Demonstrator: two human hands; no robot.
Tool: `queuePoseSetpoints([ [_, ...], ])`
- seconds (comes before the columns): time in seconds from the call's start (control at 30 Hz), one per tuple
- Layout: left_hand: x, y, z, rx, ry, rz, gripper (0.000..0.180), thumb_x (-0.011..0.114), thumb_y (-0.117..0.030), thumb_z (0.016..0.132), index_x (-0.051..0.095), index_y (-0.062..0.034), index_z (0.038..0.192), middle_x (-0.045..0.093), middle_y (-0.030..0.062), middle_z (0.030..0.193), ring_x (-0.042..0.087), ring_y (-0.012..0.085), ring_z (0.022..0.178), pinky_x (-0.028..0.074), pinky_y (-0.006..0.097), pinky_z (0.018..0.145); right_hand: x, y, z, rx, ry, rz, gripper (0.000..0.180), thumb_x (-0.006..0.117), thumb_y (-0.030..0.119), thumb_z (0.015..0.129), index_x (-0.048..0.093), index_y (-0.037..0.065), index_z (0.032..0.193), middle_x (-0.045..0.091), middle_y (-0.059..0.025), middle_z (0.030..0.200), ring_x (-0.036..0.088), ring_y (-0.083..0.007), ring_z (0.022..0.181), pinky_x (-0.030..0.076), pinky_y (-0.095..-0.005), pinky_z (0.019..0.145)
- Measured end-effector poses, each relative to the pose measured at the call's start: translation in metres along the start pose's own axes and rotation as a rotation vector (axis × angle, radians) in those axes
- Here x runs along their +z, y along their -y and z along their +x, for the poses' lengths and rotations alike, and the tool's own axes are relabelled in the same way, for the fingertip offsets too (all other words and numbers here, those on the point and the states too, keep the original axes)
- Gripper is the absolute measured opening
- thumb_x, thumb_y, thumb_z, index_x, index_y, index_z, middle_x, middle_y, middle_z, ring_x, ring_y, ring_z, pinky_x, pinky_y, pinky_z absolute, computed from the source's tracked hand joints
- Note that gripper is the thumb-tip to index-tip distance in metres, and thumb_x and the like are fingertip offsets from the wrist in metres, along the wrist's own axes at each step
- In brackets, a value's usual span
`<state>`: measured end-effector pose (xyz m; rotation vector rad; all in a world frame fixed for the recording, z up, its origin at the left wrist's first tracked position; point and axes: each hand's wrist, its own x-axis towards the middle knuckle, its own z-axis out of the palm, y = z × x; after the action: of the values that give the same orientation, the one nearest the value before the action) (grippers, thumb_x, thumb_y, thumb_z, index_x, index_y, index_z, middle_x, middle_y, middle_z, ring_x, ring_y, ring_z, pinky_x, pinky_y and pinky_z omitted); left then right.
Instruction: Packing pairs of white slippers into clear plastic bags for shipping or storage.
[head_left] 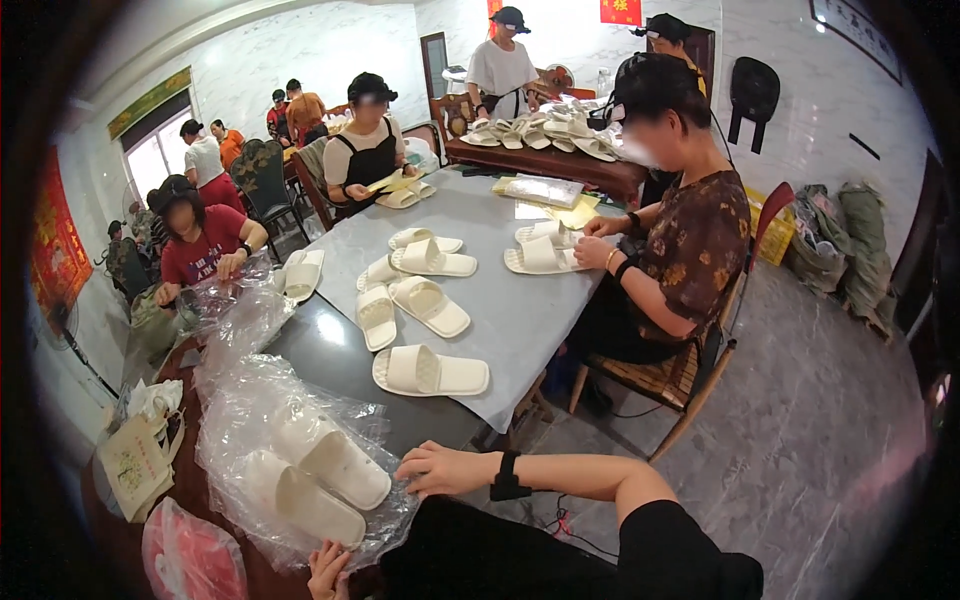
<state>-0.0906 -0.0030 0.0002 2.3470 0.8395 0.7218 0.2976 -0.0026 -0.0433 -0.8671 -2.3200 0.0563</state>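
A pair of cream slippers lies inside a clear plastic bag on the near left part of the table. My right hand is closed on the bag's right edge, with a black band around its wrist. At the bottom, my left hand pinches the bag's near edge beside a slipper heel; part of this hand is cut off by the frame. Just beyond the bag, a single cream slipper rests on the grey tabletop, with several more slippers farther up.
A co-worker on the right handles slippers. Others sit at the far side and left, one with plastic film. A red plastic-wrapped bundle and a cloth bag lie at the near left. A slipper pile covers the back table.
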Motion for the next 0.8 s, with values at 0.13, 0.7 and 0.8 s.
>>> queuePoseSetpoints([
  [0.13, 0.006, 0.001, -0.006, -0.076, -0.111, -0.130, 0.029, 0.050, -0.016, 0.104, 0.071, -0.0008, 0.117, 0.066, 0.0194, 0.127, 0.058, 0.0338, 0.124, 0.040, 0.043, 0.108, 0.012, -0.009, 0.010, 0.212, -0.019, 0.291, 0.022, 0.062, 0.029, 0.099, 0.072, 0.010, 0.098, 0.067, -0.0014, 0.108, 0.056, -0.0202, 0.110, 0.042, -0.0432, 0.090],
  [0.7, 0.046, 0.058, -0.013, -0.191, -0.438, 0.582, 0.025, 0.066, -0.010, 0.092, 0.066, 0.0021, 0.114, 0.064, 0.0231, 0.094, 0.060, 0.0410, 0.085, 0.050, 0.044, 0.081, 0.032, -0.001, 0.059, 0.935, -0.024, 0.150, 0.039, 0.076, 0.039, 0.081, 0.065, 0.006, 0.099, 0.069, -0.0163, 0.084, 0.068, -0.0385, 0.083, 0.052, -0.0473, 0.072],
  [0.8, 0.038, -0.001, 0.020, -0.130, -0.498, 0.822, 0.032, 0.063, -0.007, 0.091, 0.063, 0.0002, 0.122, 0.061, 0.0238, 0.115, 0.058, 0.0430, 0.104, 0.041, 0.055, 0.099, 0.022, 0.007, 0.065, 0.957, -0.076, 0.156, 0.023, 0.071, 0.025, 0.083, 0.064, 0.004, 0.087, 0.064, -0.0184, 0.094, 0.064, -0.0409, 0.091, 0.051, -0.0482, 0.077],
])
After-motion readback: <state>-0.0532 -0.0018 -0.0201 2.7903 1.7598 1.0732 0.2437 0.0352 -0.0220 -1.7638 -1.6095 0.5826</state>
